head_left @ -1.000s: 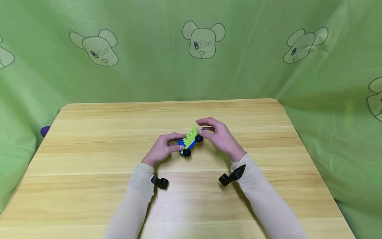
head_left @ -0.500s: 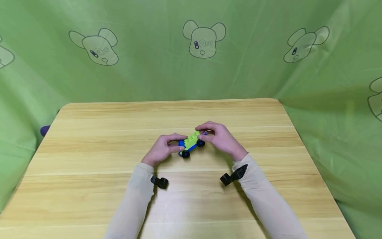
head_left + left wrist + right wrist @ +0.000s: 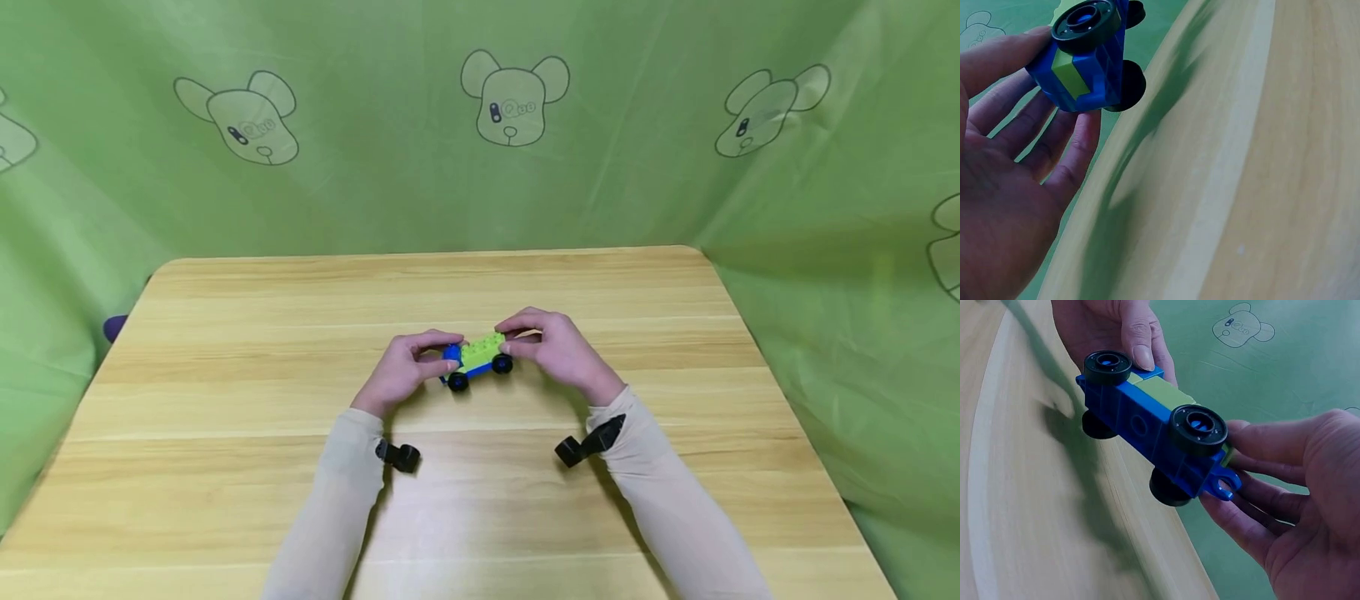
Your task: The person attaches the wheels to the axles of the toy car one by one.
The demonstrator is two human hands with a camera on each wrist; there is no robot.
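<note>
Between both hands, above the table, is a toy car (image 3: 482,355) of blue and lime-green building bricks with black wheels. My left hand (image 3: 401,371) pinches its blue end, thumb on the near side and fingers on the far side. At the other end my right hand (image 3: 558,350) grips the lime-green bricks between thumb and fingers. In the right wrist view the car's blue underside (image 3: 1138,422) faces the camera, with a blue open hook (image 3: 1225,483) at the end by the right hand. The left wrist view shows the blue end with a wheel (image 3: 1085,26) close to the thumb.
The light wooden table (image 3: 225,467) spreads out under both arms. A green curtain (image 3: 375,167) with bear-head outlines hangs behind and at the sides. Black wrist cameras sit on both sleeves. A small purple thing (image 3: 114,327) shows beyond the table's left edge.
The car has turned from a steep slant to nearly level across the view, its right end coming down. The right hand has lowered slightly with it; both hands keep hold.
</note>
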